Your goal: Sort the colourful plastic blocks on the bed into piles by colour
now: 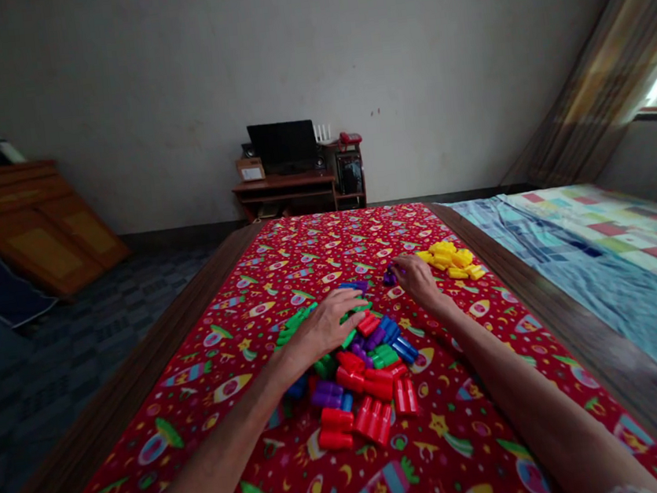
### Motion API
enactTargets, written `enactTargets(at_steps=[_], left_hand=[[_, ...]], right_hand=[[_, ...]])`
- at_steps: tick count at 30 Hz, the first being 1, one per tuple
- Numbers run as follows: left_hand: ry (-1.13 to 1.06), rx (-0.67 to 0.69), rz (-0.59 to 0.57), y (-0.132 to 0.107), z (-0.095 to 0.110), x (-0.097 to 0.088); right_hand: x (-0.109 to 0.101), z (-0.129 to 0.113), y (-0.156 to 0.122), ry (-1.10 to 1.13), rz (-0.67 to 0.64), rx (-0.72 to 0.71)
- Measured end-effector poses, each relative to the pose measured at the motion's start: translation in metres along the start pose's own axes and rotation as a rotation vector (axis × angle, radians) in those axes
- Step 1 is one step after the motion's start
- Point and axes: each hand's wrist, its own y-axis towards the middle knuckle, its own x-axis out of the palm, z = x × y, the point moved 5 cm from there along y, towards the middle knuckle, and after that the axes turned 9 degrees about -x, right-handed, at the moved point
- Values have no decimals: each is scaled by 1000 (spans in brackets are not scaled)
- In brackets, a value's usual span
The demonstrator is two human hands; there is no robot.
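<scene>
A mixed pile of small glossy plastic pieces, shaped like short joined tubes, lies on the patterned red cloth. Red pieces are at its near side, with purple pieces, green pieces and blue pieces among them. My left hand rests over the pile's far part, fingers spread and covering some green pieces. Farther right, my right hand has its fingers bent at a purple plastic piece, partly hidden by them. Just beyond that hand sits a separate heap of yellow pieces.
The red cloth covers a long dark wooden table. A bed adjoins it on the right. Past the far end stand a desk and a monitor. A wooden cabinet is at the left.
</scene>
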Motion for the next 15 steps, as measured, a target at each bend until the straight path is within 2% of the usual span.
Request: enactTargets(at_steps=[3, 7, 9, 12, 15], left_hand=[[58, -83, 10, 35, -27, 5], [113, -231, -136, 66, -54, 25], [85, -265, -138, 70, -57, 28], [-24, -314, -19, 68, -54, 19], [-183, -334, 66, 62, -44, 9]], right_hand=[[-7, -10, 3, -44, 7, 1], [-16, -26, 7, -22, -116, 18], [-16, -34, 7, 57, -184, 15], [-10, -45, 5, 217, -237, -3], [-3, -55, 5, 381, -235, 1]])
